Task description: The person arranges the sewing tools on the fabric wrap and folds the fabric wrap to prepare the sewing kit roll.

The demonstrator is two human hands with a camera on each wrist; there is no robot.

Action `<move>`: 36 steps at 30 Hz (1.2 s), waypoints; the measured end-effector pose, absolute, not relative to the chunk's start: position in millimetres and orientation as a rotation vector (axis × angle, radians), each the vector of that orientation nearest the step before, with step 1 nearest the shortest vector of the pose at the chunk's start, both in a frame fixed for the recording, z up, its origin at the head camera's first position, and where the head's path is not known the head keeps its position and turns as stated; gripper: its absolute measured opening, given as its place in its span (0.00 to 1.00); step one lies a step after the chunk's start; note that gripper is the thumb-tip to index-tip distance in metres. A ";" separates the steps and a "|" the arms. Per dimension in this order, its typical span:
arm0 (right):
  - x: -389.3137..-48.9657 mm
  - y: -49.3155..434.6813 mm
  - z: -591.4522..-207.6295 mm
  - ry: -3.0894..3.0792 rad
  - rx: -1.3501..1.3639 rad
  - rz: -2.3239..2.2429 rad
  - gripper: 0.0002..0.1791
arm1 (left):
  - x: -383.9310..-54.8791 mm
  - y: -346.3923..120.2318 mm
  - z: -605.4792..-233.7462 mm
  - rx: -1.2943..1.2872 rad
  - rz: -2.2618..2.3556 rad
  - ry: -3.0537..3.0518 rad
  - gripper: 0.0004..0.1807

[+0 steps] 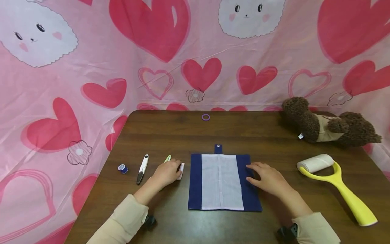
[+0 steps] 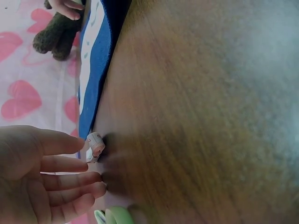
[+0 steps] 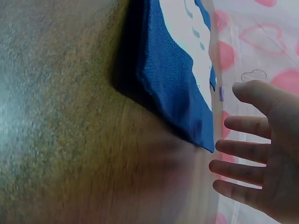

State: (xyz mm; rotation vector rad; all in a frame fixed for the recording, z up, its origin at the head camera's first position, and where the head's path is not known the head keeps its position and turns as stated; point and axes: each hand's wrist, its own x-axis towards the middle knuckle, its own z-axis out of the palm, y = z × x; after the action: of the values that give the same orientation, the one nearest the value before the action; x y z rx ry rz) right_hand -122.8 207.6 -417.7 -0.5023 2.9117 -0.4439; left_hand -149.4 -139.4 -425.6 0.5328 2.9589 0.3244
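Observation:
An opened navy fabric case (image 1: pixel 195 183) with a pale lining and a snap tab (image 1: pixel 218 149) lies flat on the table. My left hand (image 1: pixel 167 173) is left of it, fingers extended. Its thumb and fingertips are right at a small rolled tape measure (image 2: pixel 96 143), whose white edge shows beside the hand in the head view. A light green object (image 2: pixel 119 215) is partly hidden by that hand. My right hand (image 1: pixel 268 178) is at the case's right side, fingers spread and relaxed. In the right wrist view nothing is between its fingers.
Left of my left hand lie a white tool with a dark end (image 1: pixel 142 169) and a blue thread spool (image 1: pixel 123 168). A purple ring (image 1: pixel 205 117) sits at the back. On the right are a yellow-handled lint roller (image 1: pixel 350 196) and a brown teddy bear (image 1: pixel 307 123).

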 end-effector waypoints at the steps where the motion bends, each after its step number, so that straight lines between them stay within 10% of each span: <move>1: -123.9 208.1 -418.0 2.912 -0.509 -0.448 0.27 | -148.8 -139.3 -425.0 0.536 0.312 2.973 0.17; 22: -184.5 216.0 -433.5 2.967 -0.551 -0.661 0.17 | -79.7 -112.8 -430.0 1.677 0.023 2.816 0.18; 36: -175.9 223.0 -438.0 2.939 -0.392 -0.555 0.04 | -88.1 -116.2 -431.2 1.801 0.026 2.973 0.07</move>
State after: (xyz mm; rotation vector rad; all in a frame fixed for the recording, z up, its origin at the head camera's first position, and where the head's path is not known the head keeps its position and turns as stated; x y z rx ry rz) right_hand -175.9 223.0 -438.0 -0.3921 2.9390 -0.5550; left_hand -88.1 -116.2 -431.2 1.8007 2.9729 0.0263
